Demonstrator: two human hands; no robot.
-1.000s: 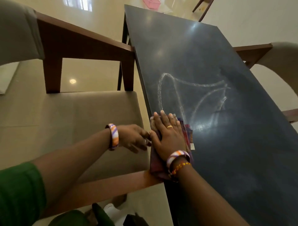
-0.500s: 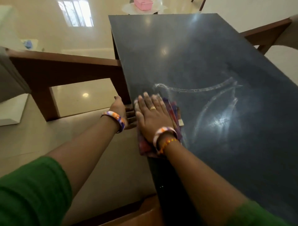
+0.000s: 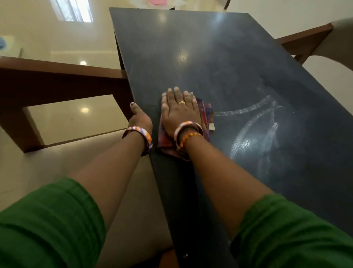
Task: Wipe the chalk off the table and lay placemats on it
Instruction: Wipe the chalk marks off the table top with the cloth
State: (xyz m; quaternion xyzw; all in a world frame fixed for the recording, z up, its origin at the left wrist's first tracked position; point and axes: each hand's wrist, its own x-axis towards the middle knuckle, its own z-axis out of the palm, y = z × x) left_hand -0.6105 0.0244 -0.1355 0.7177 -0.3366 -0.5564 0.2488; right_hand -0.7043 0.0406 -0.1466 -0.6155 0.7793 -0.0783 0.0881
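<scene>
The right hand [image 3: 179, 112] lies flat, fingers straight and close together, pressing a reddish-purple cloth [image 3: 205, 116] onto the dark table [image 3: 210, 57]. The cloth shows beyond the fingers on the right and under the wrist, near the table's left edge. A gold ring [image 3: 181, 102] sits on one finger, and a striped bangle [image 3: 188, 127] and a beaded band [image 3: 188, 138] circle that wrist.

The left hand [image 3: 140, 118] rests at the table's left edge, thumb up along it; its fingers are hidden below the edge, so I cannot tell whether they curl round it. A striped bangle [image 3: 142, 134] sits on this wrist too. Both forearms come out of green sleeves [image 3: 47, 225].

Chalk [image 3: 252, 130] remains to the right of the cloth: curved white lines and a smeared pale patch, starting just beside the cloth's right edge. A small white tag [image 3: 212, 127] pokes out at that side of the cloth.

A wooden chair [image 3: 57, 76] with a beige seat stands against the left side of the table, and another chair [image 3: 305, 42] is at the far right. Something pink [image 3: 158, 2] lies beyond the table's far end, cut by the frame. The glossy floor [image 3: 66, 118] reflects lights.
</scene>
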